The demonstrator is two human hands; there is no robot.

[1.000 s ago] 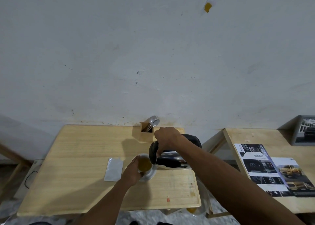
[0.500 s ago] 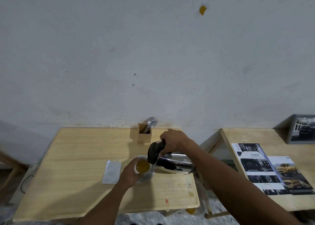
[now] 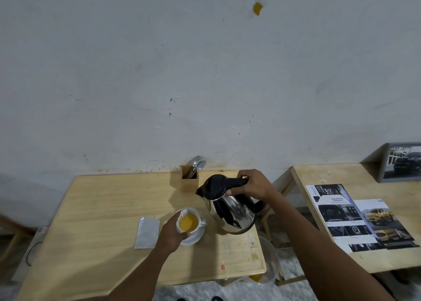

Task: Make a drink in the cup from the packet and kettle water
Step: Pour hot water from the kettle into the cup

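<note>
A: Obs, head cam. Right hand (image 3: 252,184) wrapped tight round the black handle of the kettle (image 3: 230,209); kettle near upright, base over the table (image 3: 102,209) at approx 3 o'clock of the cup (image 3: 188,221). Can't tell if base is touching down yet.

B: Left hand?

A: Left hand (image 3: 172,231) curled on the cup's 8 o'clock side, fingers pressed to the wall. Cup sits on a white saucer (image 3: 193,238).

B: Contents?

A: Cup: orange-yellow liquid, fairly full. Kettle: lid shut, level not visible. Wooden holder (image 3: 189,182) at 12 o'clock of the cup: spoons (image 3: 198,162). Silver packet (image 3: 147,232) lies flat at 9 o'clock, just beside the left hand; contents not visible.

B: Risks?

A: My read: kettle stands close to the table's right edge, so a careless set-down could tip it off. Cup is full, wall prob hot; a flinch or saucer nudge slops drink. Powder may be unmixed w/o a stir.
</note>
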